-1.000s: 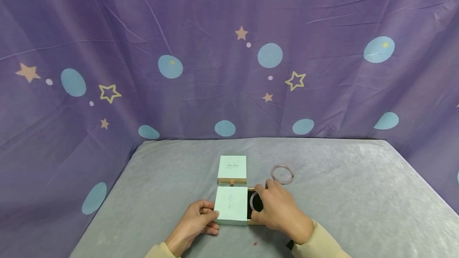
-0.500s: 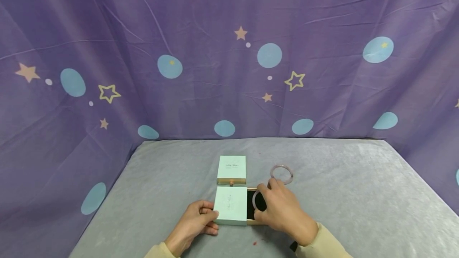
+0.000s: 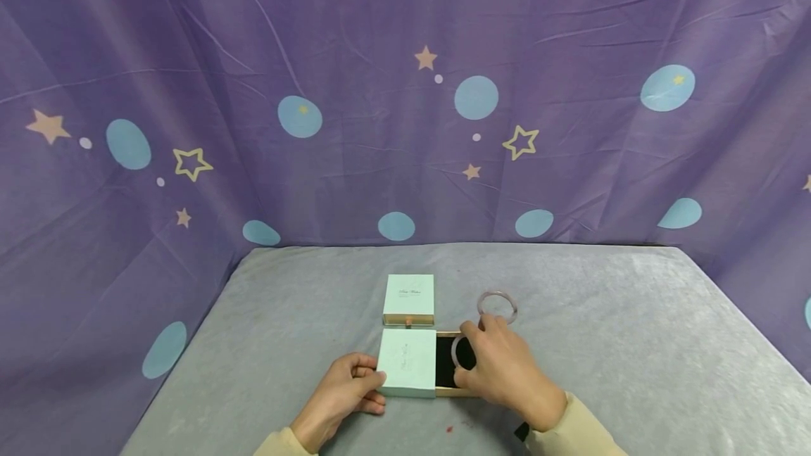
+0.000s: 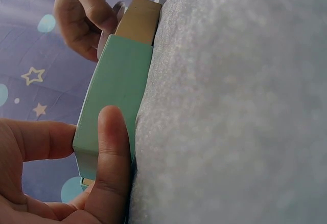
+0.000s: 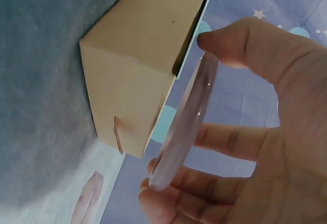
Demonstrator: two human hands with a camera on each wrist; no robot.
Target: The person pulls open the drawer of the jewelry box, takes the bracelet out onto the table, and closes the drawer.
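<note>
My left hand [image 3: 342, 389] holds the left end of a mint-green slide-out jewelry box [image 3: 408, 361], thumb on its near side, fingers at its left edge. The drawer [image 3: 445, 368], gold-edged and lined in black, sticks out of the sleeve to the right. Over this drawer my right hand [image 3: 503, 371] grips a translucent pale-lilac bangle [image 5: 184, 116] between thumb and fingers. In the right wrist view the bangle stands tilted just above the drawer's rim, its ribbon tab [image 5: 118, 134] showing on the end wall. A similar bangle [image 3: 516, 309] lies on the table beyond the right hand.
Directly behind the held box sits a second mint-green box [image 3: 410, 295], closed, with a gold front and small tab. Grey cloth covers the table [image 3: 304, 301]. A purple curtain [image 3: 355, 174] with stars and blue dots hangs behind and at the sides.
The right hand and its bangle have shifted slightly right, and more of the drawer's black lining shows. The left hand and the box's sleeve stay in place.
</note>
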